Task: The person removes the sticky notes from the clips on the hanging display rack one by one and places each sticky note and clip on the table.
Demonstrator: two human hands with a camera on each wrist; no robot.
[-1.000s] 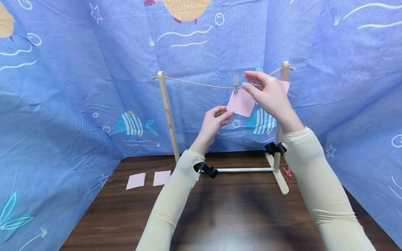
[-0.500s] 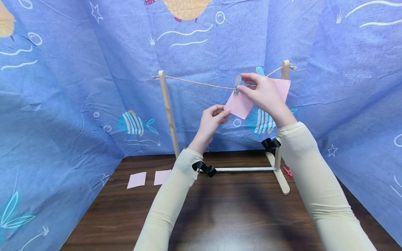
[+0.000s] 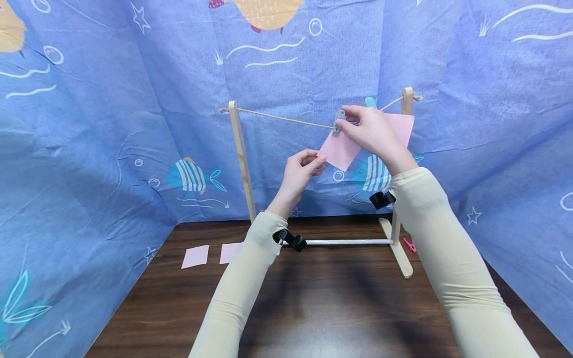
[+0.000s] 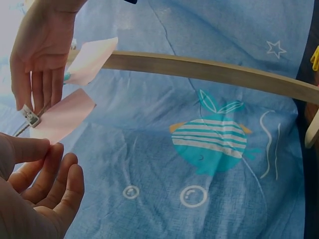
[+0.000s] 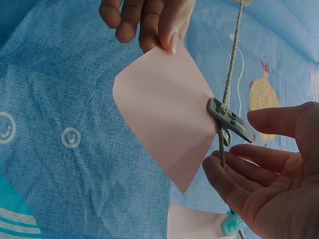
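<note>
My left hand (image 3: 297, 174) pinches the lower left corner of a pink square of paper (image 3: 340, 150) between thumb and fingers. A grey clothespin (image 5: 231, 119) bites the paper's edge at the twine (image 3: 282, 118), and both paper and clothespin hang tilted. Around the clothespin's handle end is my right hand (image 5: 279, 174), its thumb on one side and loosely bent fingers on the other; in the right wrist view a small gap shows beside the thumb tip. Behind the right hand, a second pink paper (image 3: 403, 127) hangs from a light blue clothespin (image 5: 232, 225).
The twine runs between two wooden posts (image 3: 241, 159), joined low down by a white bar (image 3: 349, 242). Two pink papers (image 3: 195, 256) lie at the left of the dark table (image 3: 313, 308). A red clothespin (image 3: 409, 244) lies by the stand's right foot. Blue printed cloth surrounds the table.
My right hand has moved left, up to the grey clothespin. The left hand has drawn the paper's corner slightly left, and paper and clothespin have tilted.
</note>
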